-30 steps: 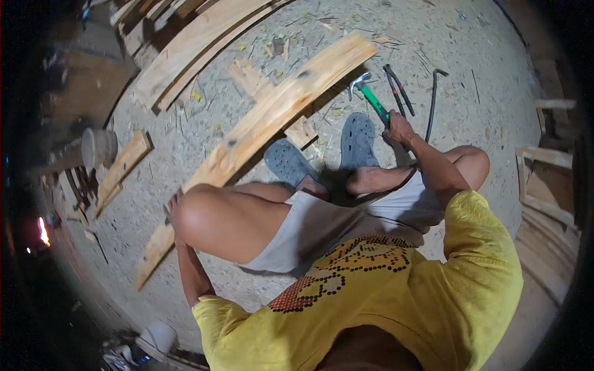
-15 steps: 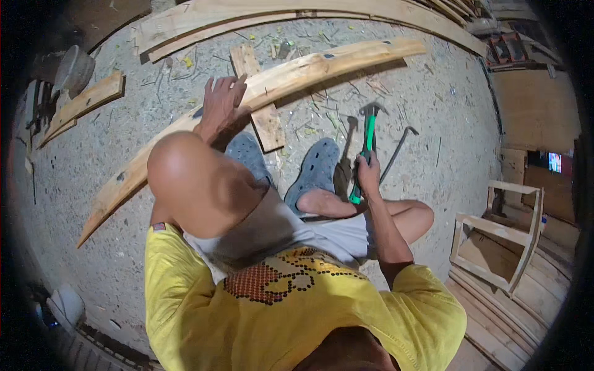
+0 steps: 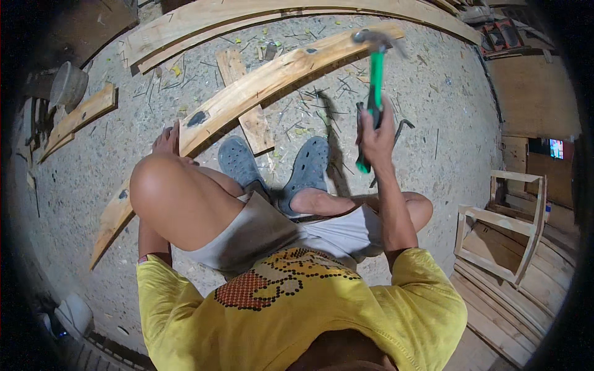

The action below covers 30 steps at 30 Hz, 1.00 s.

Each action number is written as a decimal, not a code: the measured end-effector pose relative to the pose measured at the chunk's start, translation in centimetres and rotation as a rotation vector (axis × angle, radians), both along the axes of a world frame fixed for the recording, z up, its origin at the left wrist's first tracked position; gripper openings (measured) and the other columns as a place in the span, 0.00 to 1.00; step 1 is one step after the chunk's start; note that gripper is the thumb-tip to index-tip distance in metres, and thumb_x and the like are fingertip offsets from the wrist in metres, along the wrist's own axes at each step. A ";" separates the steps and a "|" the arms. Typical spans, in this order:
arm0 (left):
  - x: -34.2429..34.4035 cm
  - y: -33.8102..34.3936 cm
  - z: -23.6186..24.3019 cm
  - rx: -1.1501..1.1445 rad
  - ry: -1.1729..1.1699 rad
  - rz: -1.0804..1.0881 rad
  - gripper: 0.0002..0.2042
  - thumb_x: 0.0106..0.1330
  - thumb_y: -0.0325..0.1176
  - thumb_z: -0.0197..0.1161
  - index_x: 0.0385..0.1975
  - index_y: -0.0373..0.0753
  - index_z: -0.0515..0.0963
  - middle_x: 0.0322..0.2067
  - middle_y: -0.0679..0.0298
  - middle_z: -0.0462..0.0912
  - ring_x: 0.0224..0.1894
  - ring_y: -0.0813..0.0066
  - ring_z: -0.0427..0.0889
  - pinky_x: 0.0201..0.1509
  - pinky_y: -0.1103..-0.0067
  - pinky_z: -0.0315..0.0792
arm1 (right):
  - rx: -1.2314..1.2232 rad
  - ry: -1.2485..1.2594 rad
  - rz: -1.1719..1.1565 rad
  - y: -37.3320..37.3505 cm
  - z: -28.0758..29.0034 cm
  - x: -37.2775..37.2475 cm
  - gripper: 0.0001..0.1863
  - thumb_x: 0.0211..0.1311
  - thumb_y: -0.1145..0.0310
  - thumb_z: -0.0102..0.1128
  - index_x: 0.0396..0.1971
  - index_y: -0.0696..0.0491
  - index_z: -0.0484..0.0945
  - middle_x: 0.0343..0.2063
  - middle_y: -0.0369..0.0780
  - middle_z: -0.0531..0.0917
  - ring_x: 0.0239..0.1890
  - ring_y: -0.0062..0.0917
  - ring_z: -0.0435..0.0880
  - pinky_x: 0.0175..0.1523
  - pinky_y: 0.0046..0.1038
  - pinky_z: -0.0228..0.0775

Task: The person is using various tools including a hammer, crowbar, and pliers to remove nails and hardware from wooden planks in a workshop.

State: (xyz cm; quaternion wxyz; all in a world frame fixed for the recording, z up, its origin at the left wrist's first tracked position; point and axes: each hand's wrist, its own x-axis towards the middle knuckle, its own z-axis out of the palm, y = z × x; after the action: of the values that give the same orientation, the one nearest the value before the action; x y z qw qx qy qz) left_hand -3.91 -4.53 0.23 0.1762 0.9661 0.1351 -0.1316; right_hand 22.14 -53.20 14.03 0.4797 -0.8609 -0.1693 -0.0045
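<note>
A long pale wooden plank (image 3: 266, 83) with dark knots lies slantwise on the floor, over a short board (image 3: 255, 128). My left hand (image 3: 166, 145) grips across the plank beside my raised left knee, its fingers at the far edge. Part of the plank is hidden behind that knee. In my right hand (image 3: 378, 139) is a claw hammer (image 3: 376, 80) with a green and black handle, its head raised over the plank's right end and blurred. Beyond that hand lies a dark hooked pry bar (image 3: 403, 125). A dark shape beside the handle is unclear.
Several nails and wood scraps litter the concrete around my grey clogs (image 3: 307, 167). Long boards (image 3: 216, 28) lie along the far side. Shorter boards (image 3: 80, 120) and a bucket (image 3: 68, 86) sit at left. A wooden frame (image 3: 498, 222) stands at right.
My left hand has slid back along the plank toward my knee. The right hand has lifted the hammer up and forward. The plank appears shifted slightly left and away.
</note>
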 end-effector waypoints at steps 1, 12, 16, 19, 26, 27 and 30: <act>0.1 -0.9 -0.2 0.027 0.019 0.055 0.63 0.42 0.58 0.79 0.79 0.42 0.49 0.69 0.40 0.61 0.70 0.36 0.62 0.72 0.50 0.57 | 0.085 -0.017 0.006 1.3 1.9 0.4 0.28 0.74 0.68 0.56 0.69 0.59 0.61 0.20 0.35 0.76 0.15 0.17 0.74 0.18 0.23 0.66; -0.7 -4.4 0.2 0.180 -0.175 0.185 0.59 0.42 0.45 0.78 0.79 0.46 0.52 0.62 0.44 0.66 0.65 0.42 0.65 0.72 0.52 0.54 | -0.290 -0.146 0.092 4.7 -3.1 2.4 0.32 0.73 0.69 0.52 0.72 0.60 0.55 0.31 0.59 0.83 0.28 0.56 0.83 0.36 0.48 0.73; -0.2 -4.4 -0.5 0.218 -0.185 0.171 0.59 0.42 0.47 0.77 0.79 0.45 0.52 0.64 0.42 0.66 0.65 0.41 0.66 0.71 0.52 0.55 | -0.404 0.050 0.116 3.2 -7.4 2.7 0.30 0.74 0.66 0.52 0.70 0.61 0.60 0.34 0.63 0.83 0.37 0.60 0.83 0.42 0.50 0.74; -0.8 -4.0 -0.3 0.200 -0.172 0.163 0.57 0.45 0.48 0.76 0.78 0.43 0.53 0.63 0.42 0.68 0.65 0.40 0.65 0.71 0.52 0.54 | -0.250 -0.041 0.061 4.0 -4.8 2.3 0.29 0.74 0.64 0.56 0.70 0.59 0.63 0.34 0.56 0.84 0.35 0.48 0.86 0.40 0.39 0.76; -1.2 -2.8 -2.2 0.199 -0.172 0.147 0.52 0.53 0.59 0.73 0.78 0.50 0.55 0.67 0.38 0.66 0.65 0.33 0.66 0.66 0.43 0.58 | -0.011 -0.478 0.108 6.8 1.9 3.2 0.32 0.72 0.70 0.56 0.72 0.58 0.58 0.31 0.43 0.80 0.28 0.27 0.78 0.36 0.31 0.74; -1.0 -2.7 -2.0 0.198 -0.167 0.155 0.52 0.53 0.60 0.73 0.78 0.50 0.55 0.67 0.38 0.65 0.65 0.33 0.66 0.66 0.42 0.58 | -0.047 -0.515 0.132 7.2 2.2 3.4 0.32 0.72 0.70 0.56 0.72 0.58 0.57 0.31 0.44 0.81 0.28 0.29 0.80 0.36 0.32 0.75; -0.1 -3.9 -0.3 0.215 -0.190 0.148 0.50 0.54 0.53 0.72 0.77 0.44 0.56 0.65 0.41 0.68 0.64 0.38 0.68 0.67 0.48 0.59 | -0.553 -0.197 0.276 4.9 -2.4 4.5 0.32 0.72 0.70 0.55 0.73 0.57 0.57 0.37 0.61 0.84 0.37 0.58 0.84 0.41 0.46 0.76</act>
State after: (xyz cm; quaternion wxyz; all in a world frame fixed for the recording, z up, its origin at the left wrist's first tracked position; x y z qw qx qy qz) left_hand -4.04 -8.43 -0.08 0.0928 0.9750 0.2017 -0.0108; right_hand 26.65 -48.30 11.66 0.2050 -0.9231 -0.3246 0.0235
